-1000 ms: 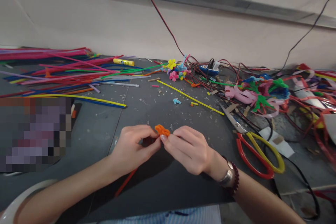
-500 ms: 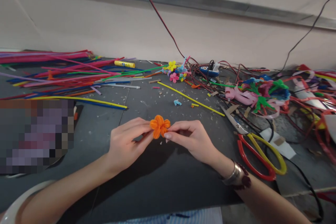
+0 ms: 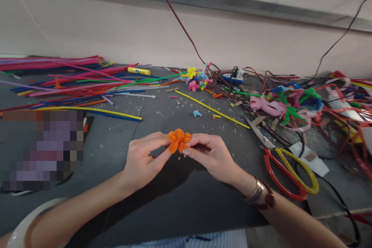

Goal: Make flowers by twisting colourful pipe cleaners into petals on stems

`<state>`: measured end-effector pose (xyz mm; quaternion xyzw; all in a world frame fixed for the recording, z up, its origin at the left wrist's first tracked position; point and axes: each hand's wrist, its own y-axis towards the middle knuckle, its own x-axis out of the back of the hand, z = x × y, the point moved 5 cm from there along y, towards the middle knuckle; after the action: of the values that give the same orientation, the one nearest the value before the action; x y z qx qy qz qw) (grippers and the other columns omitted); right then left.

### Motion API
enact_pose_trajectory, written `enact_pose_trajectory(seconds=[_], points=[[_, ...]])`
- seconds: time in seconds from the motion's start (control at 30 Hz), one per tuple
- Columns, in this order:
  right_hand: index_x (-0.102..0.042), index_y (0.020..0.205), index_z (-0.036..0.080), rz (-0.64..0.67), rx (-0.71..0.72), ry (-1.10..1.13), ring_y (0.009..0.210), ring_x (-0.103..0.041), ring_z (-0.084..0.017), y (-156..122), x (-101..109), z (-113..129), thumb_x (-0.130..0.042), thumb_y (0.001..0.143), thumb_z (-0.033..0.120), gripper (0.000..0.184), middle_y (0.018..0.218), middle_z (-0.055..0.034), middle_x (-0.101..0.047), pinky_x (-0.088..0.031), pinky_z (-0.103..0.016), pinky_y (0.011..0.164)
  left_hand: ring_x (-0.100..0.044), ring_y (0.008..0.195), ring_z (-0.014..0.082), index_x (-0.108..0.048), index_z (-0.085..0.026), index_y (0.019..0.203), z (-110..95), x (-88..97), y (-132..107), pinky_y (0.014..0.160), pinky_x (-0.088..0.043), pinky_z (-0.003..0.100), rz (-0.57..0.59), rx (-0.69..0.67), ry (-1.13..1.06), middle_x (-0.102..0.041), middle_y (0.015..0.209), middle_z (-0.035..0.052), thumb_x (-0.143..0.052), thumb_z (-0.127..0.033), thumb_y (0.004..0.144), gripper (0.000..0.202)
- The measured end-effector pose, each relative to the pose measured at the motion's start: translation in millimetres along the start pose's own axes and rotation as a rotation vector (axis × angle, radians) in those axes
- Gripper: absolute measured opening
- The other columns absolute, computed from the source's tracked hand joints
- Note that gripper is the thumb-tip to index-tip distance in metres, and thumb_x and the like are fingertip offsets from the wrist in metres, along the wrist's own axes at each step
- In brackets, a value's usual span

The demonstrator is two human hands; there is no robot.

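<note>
An orange pipe-cleaner flower (image 3: 179, 141) with several looped petals is held upright just above the dark table (image 3: 174, 201), facing me. My left hand (image 3: 143, 161) pinches it from the left with thumb and fingers closed. My right hand (image 3: 210, 155) pinches it from the right, fingertips pressed on its petals. A bracelet and a metal band sit on my right wrist.
Long coloured pipe cleaners (image 3: 72, 81) lie piled at the back left. A small bunch of finished flowers (image 3: 194, 78) sits at the back centre. Red-and-yellow scissors (image 3: 286, 166) lie to the right, beside tangled wires and pipe-cleaner pieces (image 3: 293, 102). A yellow glue stick (image 3: 138, 71) lies further back.
The flower was tilted flat between my fingers a second ago; both hands turned it up so its petals face me. Since half a second ago, almost nothing has moved.
</note>
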<state>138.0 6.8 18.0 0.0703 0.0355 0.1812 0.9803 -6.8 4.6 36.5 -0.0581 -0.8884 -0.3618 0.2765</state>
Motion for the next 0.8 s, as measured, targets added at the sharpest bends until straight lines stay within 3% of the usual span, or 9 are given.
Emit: enact_pose_trajectory(seconds=[0.2, 0.3, 0.8], points=[[-0.066, 0.076, 0.014, 0.012, -0.178, 0.083, 0.051, -0.048, -0.006, 7, 12, -10, -0.062, 0.074, 0.03, 0.017, 0.06, 0.0013, -0.059, -0.039, -0.019, 0.051, -0.061, 0.065, 0.01, -0.065, -0.02, 0.081, 4, 1.0, -1, 0.064, -0.05, 0.019, -0.009, -0.035, -0.019, -0.068, 0.077, -0.0016, -0.059, -0.01, 0.074, 0.013], [-0.067, 0.072, 0.013, 0.017, -0.229, 0.154, 0.05, -0.049, -0.005, 8, 13, -14, -0.064, 0.073, 0.029, 0.016, 0.059, 0.0009, -0.06, -0.039, -0.019, 0.05, -0.061, 0.063, 0.0093, -0.066, -0.02, 0.079, 2, -0.7, -1, 0.063, -0.049, 0.018, 0.016, -0.042, -0.043, -0.068, 0.076, -0.0021, -0.059, -0.01, 0.074, 0.013], [-0.063, 0.064, 0.011, 0.077, -0.313, 0.276, 0.045, -0.049, -0.003, 5, 6, -16, -0.067, 0.07, 0.021, 0.012, 0.053, 0.0022, -0.059, -0.04, -0.016, 0.047, -0.057, 0.06, 0.0097, -0.068, -0.02, 0.073, -1, -8.2, -2, 0.06, -0.047, 0.02, 0.083, -0.026, -0.142, -0.065, 0.064, -0.0022, -0.059, -0.009, 0.075, 0.014]])
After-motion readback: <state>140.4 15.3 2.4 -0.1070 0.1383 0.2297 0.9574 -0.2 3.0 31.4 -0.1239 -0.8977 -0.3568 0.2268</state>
